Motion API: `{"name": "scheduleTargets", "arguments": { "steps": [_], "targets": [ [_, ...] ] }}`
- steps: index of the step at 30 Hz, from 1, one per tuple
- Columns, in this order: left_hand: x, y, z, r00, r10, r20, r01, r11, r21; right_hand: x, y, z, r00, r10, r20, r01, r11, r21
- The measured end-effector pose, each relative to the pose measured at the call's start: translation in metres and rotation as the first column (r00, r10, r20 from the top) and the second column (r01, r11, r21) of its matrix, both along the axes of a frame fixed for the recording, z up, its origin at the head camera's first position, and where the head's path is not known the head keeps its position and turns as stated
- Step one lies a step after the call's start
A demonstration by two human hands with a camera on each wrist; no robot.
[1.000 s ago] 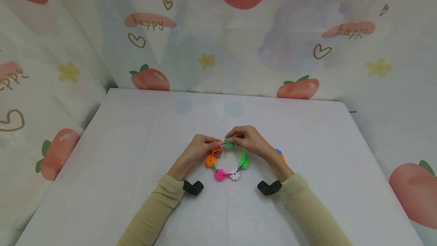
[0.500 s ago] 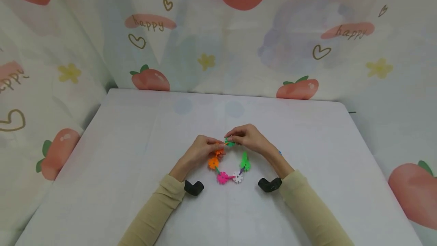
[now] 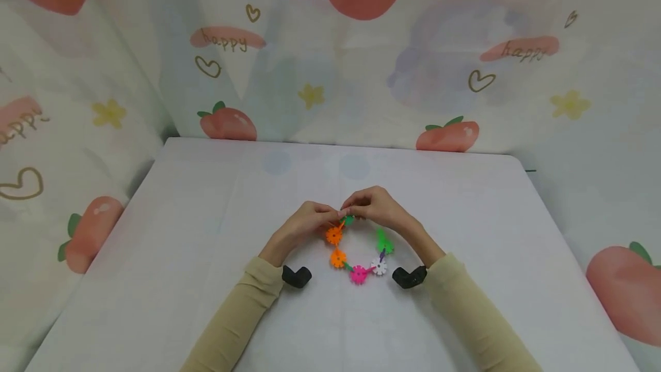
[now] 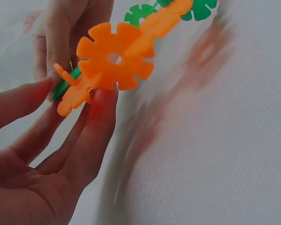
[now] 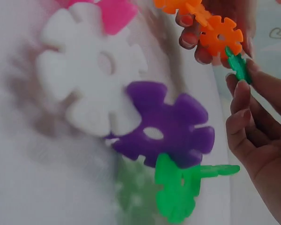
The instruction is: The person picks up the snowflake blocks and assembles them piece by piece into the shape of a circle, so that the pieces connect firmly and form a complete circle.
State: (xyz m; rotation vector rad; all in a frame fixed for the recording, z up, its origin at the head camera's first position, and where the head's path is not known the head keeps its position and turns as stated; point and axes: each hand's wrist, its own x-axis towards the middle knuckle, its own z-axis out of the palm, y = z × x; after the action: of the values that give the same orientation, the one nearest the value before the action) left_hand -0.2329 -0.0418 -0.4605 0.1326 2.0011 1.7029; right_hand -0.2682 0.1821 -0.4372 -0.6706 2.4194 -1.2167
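A chain of slotted plastic snowflake discs curves below both hands in the head view. From the hands it runs through orange discs [image 3: 338,258], a pink disc [image 3: 358,274], a white disc [image 3: 379,266] and a purple disc [image 5: 166,126] to light green discs [image 3: 384,244]. My left hand [image 3: 304,225] pinches an orange disc at the chain's upper end, its fingers under it in the left wrist view. With thumb and fingertips, my right hand [image 3: 379,209] grips a darker green disc [image 5: 239,66] against that orange end. Fingers partly hide where the two meet.
Everything lies over a white-covered table [image 3: 232,188]. A printed curtain [image 3: 361,73] hangs behind it and at both sides. Black angled pieces [image 3: 296,276] sit at both wrists beside the beige sleeves [image 3: 232,314].
The chain's lower part has swung right and slightly toward me. The left hand has shifted right, closer to the right hand. A blue and orange piece beside the right forearm is now hidden.
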Motion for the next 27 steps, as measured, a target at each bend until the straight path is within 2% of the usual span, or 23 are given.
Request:
{"name": "scheduleTargets", "arguments": {
  "steps": [8, 14, 20, 27],
  "targets": [
    [0.0, -0.004, -0.001, 0.997, 0.074, 0.01, -0.074, 0.997, 0.001, 0.01, 0.031, 0.005, 0.998, -0.038, -0.055, 0.039, 0.999, 0.024],
    [-0.001, -0.007, -0.005, 0.997, 0.062, 0.05, -0.064, 0.998, 0.024, 0.024, 0.072, 0.006, 0.992, -0.087, -0.095, 0.095, 0.992, 0.082],
    [0.0, -0.008, -0.008, 0.995, 0.073, 0.062, -0.073, 0.997, 0.007, 0.036, 0.107, 0.0, 0.981, -0.123, -0.152, 0.152, 0.968, 0.202],
    [0.001, -0.012, -0.009, 0.995, 0.084, 0.055, -0.085, 0.996, 0.013, 0.047, 0.13, -0.002, 0.981, -0.096, -0.169, 0.145, 0.942, 0.302]
  ]
}}
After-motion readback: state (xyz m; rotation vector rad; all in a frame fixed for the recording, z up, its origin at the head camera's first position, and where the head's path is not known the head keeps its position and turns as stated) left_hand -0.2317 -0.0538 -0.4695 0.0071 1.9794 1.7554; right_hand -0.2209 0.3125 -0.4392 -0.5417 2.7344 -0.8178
